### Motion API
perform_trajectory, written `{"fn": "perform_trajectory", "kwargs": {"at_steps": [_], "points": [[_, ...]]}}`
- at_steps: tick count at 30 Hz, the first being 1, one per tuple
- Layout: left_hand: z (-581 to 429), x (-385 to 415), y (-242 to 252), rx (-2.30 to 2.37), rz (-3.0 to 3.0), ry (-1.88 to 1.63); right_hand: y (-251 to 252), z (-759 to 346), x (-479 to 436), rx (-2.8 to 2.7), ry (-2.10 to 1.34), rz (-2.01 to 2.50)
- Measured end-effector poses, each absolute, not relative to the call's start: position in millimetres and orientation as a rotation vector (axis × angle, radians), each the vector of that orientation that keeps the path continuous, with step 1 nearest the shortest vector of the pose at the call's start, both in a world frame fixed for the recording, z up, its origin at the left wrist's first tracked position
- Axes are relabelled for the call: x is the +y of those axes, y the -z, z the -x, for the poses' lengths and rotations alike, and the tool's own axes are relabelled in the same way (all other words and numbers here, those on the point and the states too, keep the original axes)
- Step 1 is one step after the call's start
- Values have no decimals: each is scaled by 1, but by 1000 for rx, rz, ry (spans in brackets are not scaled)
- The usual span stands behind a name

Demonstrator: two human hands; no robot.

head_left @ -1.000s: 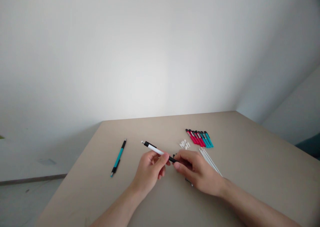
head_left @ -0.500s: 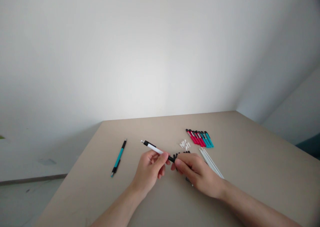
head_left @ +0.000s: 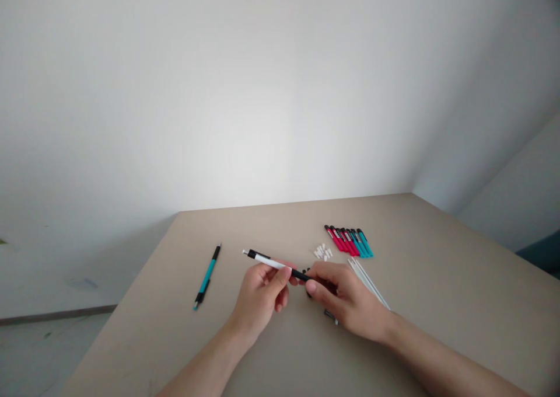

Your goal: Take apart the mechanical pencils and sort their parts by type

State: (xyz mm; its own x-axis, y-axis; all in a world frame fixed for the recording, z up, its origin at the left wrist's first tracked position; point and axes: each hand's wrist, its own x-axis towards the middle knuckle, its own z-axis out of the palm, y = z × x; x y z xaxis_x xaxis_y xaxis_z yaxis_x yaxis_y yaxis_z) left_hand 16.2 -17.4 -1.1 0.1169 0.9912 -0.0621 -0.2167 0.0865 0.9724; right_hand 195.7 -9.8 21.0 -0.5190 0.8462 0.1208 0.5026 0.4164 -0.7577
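Observation:
A white pen (head_left: 270, 262) with a black clip section and a black front grip is held above the table, tilted slightly down to the right. My left hand (head_left: 262, 292) is closed on its white barrel, thumb on top. The fingers of my right hand (head_left: 341, 296) pinch the black front end, hiding its tip. Several small black parts (head_left: 307, 270) lie behind my right hand, mostly covered by it. A small dark piece with a light end (head_left: 331, 316) shows beneath that hand.
A teal pen (head_left: 207, 276) lies on the table (head_left: 262, 227) at the left. Small white pieces (head_left: 322, 251), a row of red and teal barrels (head_left: 349, 242) and thin white rods (head_left: 370, 282) lie at the right. A wall (head_left: 280, 93) stands behind.
The white pen has turned a little flatter, its clip end shifting slightly left and down. My right hand has moved slightly up and covers more of the black parts.

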Motion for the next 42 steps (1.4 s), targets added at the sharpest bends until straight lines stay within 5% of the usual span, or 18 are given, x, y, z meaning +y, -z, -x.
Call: {"fn": "perform_trajectory", "kwargs": {"at_steps": [18,42], "points": [[-16,-18,-2,961,-993,-1163,-21,-195,-10,-2186,-1005,1115],[-14,-9,4,1158,-870,-1441,-23,-204,-4,-2166,-703,1188]]}}
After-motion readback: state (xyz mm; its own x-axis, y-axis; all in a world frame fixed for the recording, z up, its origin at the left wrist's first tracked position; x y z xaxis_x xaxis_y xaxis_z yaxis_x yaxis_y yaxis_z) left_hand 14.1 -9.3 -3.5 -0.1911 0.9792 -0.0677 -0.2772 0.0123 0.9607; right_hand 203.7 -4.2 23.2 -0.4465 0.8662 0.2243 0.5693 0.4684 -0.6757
